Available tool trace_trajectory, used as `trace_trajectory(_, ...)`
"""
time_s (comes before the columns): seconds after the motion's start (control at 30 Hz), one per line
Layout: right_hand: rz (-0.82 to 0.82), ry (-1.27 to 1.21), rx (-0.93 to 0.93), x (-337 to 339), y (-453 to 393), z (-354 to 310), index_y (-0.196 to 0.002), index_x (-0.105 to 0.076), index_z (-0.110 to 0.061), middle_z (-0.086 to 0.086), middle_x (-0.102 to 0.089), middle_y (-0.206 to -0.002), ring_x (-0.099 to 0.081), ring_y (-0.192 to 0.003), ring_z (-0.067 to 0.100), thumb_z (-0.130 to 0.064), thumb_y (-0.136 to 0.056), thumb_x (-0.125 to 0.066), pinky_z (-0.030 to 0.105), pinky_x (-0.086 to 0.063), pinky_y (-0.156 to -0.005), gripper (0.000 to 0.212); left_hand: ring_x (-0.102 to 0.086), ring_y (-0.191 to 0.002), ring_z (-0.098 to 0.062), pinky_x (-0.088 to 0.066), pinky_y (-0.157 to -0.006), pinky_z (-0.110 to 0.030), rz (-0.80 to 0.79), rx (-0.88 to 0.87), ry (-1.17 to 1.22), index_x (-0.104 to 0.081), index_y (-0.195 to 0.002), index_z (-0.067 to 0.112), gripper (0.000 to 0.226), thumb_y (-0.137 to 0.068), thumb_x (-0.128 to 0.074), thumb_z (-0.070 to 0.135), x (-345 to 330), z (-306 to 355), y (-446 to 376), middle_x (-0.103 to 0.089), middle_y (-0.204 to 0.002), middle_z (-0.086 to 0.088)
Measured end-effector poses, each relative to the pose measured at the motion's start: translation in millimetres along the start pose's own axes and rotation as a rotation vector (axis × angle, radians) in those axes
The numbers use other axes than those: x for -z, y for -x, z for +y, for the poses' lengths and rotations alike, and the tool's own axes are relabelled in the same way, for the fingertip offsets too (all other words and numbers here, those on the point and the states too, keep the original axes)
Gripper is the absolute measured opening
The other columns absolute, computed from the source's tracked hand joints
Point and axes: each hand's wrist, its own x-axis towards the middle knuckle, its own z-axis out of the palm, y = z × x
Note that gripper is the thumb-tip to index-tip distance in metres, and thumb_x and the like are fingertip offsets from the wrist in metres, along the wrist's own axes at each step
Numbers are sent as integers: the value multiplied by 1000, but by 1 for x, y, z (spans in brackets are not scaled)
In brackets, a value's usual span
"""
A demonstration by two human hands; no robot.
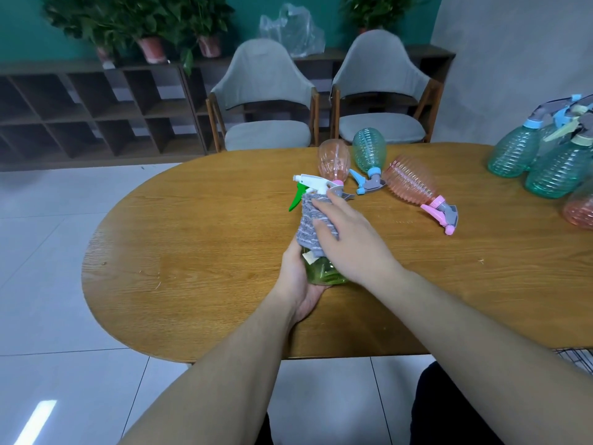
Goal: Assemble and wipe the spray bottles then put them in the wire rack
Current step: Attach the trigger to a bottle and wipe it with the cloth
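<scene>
Head cam: right hand (349, 242) presses a grey striped cloth (316, 221) against the green spray bottle (324, 271), fingers curled over it, while the left hand (300, 281) grips the bottle's base, near the table's (192, 268) middle. So it's assembled, white-and-green trigger (308, 184) on, and mid-wipe. Three more bottles (414, 184) lie toward the far edge, seemingly unwiped; a cluster (545, 155) stands at the right edge. Wire rack (577, 358) barely peeks in by the near edge, contents unseen.
</scene>
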Motion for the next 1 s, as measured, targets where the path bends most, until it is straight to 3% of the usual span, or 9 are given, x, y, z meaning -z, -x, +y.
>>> trace_trajectory(0.13,3,133,130,-3,6,-1,-149,-40,-30,-5,-25,-161,-16,-148,15,-36,-103,-42,29,-9,-120,47,-72,-95,-27,-57,-84,-44,22,-2,20,-70,-117,17,39,-107,-41,40,3,1,-1,-76,-106,-13)
trace_trajectory(0.27,-3,154,244,-6,17,6,-147,-43,-27,-4,-27,-160,-9,-151,20,-37,-102,-40,42,-13,-124,47,-75,-88,-22,-61,-73,-35,46,-1,68,-68,-118,14,44,-106,-41,46,6,-2,-3,-77,-100,-10)
trace_trajectory(0.43,-65,193,396,-7,25,16,-147,-42,-32,-12,-24,-161,7,-153,14,-42,-102,-36,49,-9,-123,47,-77,-86,-25,-64,-67,-35,49,38,174,-67,-119,15,56,-103,-38,60,10,-2,0,-78,-103,-13)
trace_trajectory(0.6,-39,109,495,-10,35,27,-136,-54,-31,-12,-30,-158,3,-153,15,-29,-103,-46,51,-13,-123,33,-76,-83,-29,-63,-66,-38,29,62,127,-73,-114,14,62,-95,-48,67,5,4,0,-77,-101,-15)
trace_trajectory(0.77,74,-90,402,-17,44,34,-131,-58,-33,-19,-34,-155,-5,-152,7,-21,-102,-52,33,-15,-121,32,-75,-90,-29,-61,-79,-40,10,75,58,-76,-113,11,55,-96,-52,58,1,6,-1,-76,-107,-17)
trace_trajectory(0.9,147,-135,294,-24,46,31,-134,-55,-36,-19,-32,-156,-6,-151,4,-30,-102,-48,34,-16,-121,33,-74,-96,-28,-62,-79,-38,-31,26,44,-74,-121,12,54,-99,-49,55,4,2,0,-74,-115,-16)
trace_trajectory(1.0,147,-118,265,-20,39,27,-137,-53,-37,-19,-29,-158,-6,-151,4,-33,-102,-48,29,-14,-121,35,-75,-93,-24,-63,-75,-36,-42,-18,19,-71,-119,14,43,-106,-42,43,6,0,1,-76,-109,-14)
